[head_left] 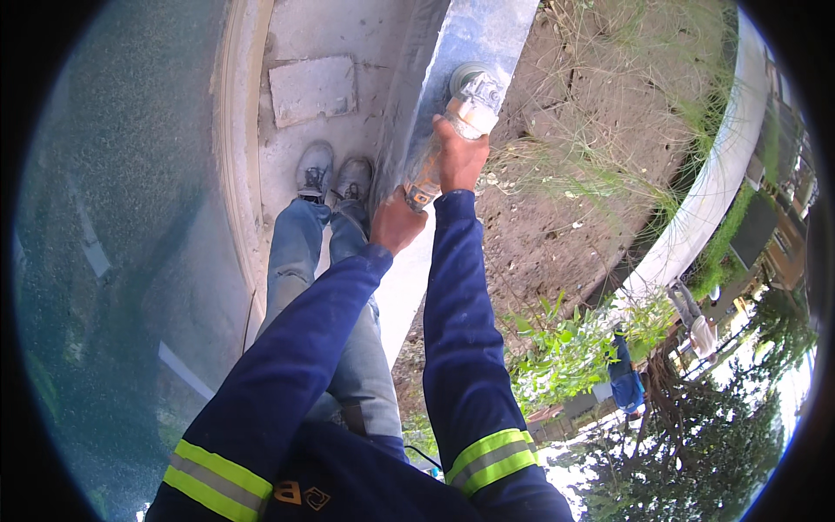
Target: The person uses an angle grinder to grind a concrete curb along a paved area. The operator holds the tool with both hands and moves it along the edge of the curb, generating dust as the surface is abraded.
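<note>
Both my hands hold a dust-covered angle grinder (472,113) with an orange and dark body. My left hand (398,221) is closed round its rear end. Further forward, my right hand (461,159) wraps the body just behind the pale, dusty head. The round disc (470,78) lies against the grey top of a long, low wall (481,33). Whether it is spinning cannot be made out. Bare fingers show below both navy sleeves.
A loose pale slab (313,90) lies on the dusty walkway beyond my shoes (315,167). Left of it runs a large glass pane (130,174). Right of the wall is a soil bed (565,200) with grasses and a curved kerb (696,209). Two people stand farther off at right.
</note>
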The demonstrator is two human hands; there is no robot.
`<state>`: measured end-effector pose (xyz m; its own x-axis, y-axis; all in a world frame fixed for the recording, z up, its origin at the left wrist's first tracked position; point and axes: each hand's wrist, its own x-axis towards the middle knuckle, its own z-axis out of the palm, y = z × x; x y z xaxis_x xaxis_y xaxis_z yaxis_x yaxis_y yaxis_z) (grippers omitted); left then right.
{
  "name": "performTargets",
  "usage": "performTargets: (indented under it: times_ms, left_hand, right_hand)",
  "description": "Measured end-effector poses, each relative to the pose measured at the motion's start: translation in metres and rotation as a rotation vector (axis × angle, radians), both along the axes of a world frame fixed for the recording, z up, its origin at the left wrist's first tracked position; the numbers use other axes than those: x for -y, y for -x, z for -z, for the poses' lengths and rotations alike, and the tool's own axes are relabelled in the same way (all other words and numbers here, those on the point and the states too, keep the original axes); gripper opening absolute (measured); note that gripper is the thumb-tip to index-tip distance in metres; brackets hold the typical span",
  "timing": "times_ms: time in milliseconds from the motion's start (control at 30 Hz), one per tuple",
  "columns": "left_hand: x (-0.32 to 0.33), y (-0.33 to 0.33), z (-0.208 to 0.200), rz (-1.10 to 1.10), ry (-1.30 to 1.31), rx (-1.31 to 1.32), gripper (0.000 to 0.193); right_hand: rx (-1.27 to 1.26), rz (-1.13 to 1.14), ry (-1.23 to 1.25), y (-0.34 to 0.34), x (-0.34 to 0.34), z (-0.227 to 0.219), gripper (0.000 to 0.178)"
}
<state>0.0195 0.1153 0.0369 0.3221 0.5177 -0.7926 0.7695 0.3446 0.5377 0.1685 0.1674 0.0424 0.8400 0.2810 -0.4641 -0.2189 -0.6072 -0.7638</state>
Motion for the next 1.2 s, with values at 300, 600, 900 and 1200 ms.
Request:
performTargets:
  times_ms: [300,600,900,1200]
  left_hand:
    - [0.002,0.004,0.008,-0.202,-0.049,0.124,0.048]
    - [-0.019,-0.009,0.009,0.039,-0.017,0.023,0.044]
    - [0.000,0.005,0.001,-0.215,-0.022,0.093,0.043]
    - [-0.022,-0.008,0.010,-0.005,-0.041,0.014,0.046]
  right_hand:
    - [-0.011,-0.121,0.157,0.010,-0.023,0.005,0.082]
    - [0.048,0.008,-0.033,-0.014,-0.018,0.010,0.062]
    - [0.004,-0.118,0.180,0.013,-0.020,0.007,0.077]
    - [-0.013,-0.009,0.005,-0.010,-0.026,0.005,0.080]
